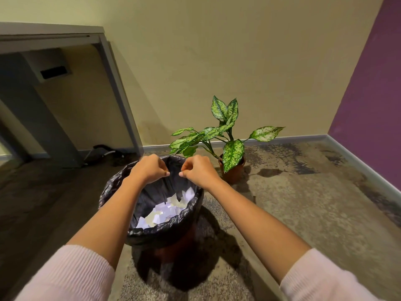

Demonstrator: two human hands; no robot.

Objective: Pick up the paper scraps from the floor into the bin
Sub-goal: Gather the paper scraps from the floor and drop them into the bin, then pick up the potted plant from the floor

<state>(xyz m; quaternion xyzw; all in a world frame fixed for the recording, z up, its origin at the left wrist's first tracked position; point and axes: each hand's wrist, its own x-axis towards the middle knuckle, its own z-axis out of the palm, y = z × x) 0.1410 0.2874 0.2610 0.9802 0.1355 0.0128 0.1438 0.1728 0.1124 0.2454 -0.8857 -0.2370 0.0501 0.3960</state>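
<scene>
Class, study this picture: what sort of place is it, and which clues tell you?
Probably an office or similar indoor room: a grey desk, carpeted floor, and a potted plant beside a lined bin holding paper scraps.

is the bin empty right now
No, white paper scraps lie at the bottom of the black-lined bin.
</scene>
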